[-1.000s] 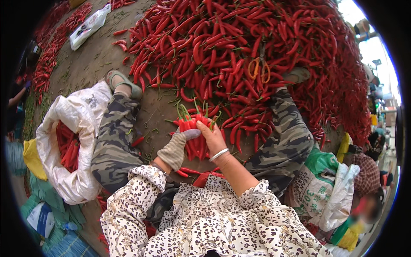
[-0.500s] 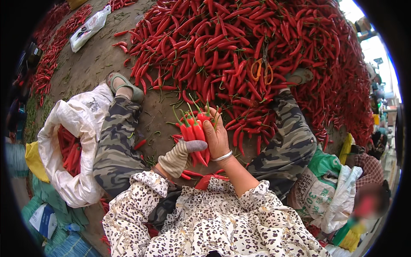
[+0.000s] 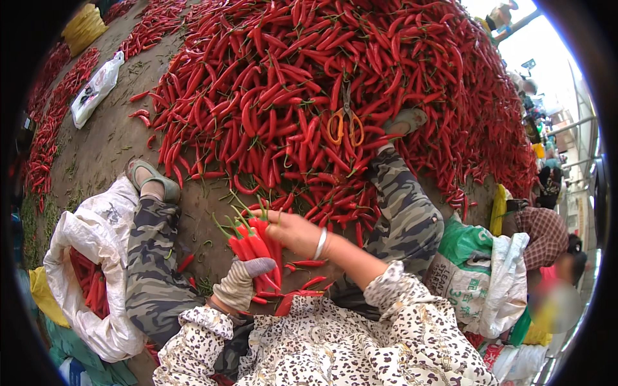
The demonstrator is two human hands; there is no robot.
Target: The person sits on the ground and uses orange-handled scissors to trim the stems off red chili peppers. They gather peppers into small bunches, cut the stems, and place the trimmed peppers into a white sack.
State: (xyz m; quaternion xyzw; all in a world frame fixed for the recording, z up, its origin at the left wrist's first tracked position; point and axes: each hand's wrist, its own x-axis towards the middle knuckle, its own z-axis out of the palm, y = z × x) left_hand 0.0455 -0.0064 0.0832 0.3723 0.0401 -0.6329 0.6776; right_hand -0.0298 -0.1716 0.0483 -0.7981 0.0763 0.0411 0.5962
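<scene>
A bunch of red chili peppers (image 3: 255, 248) with green stems is gathered in front of my lap, stems pointing away from me. My left hand (image 3: 235, 283), in a striped knit glove, is closed around the lower part of the bunch. My bare right hand (image 3: 295, 233), with a white bangle at the wrist, reaches across from the right. Its fingers curl over the stem end and grip peppers at the top of the bunch; the fingertips are partly hidden behind them. A few loose peppers (image 3: 313, 282) lie close to my lap.
A large pile of red chili peppers (image 3: 277, 83) spreads ahead, with orange-handled scissors (image 3: 346, 125) on it. An open white sack (image 3: 116, 331) holding peppers stands by my left leg. At right are a green-and-white sack (image 3: 463, 270) and a seated person (image 3: 542, 235).
My view has swung right, so the scene sits further left. My right hand has moved from beside the bunch to over its stem end. My left hand keeps its hold.
</scene>
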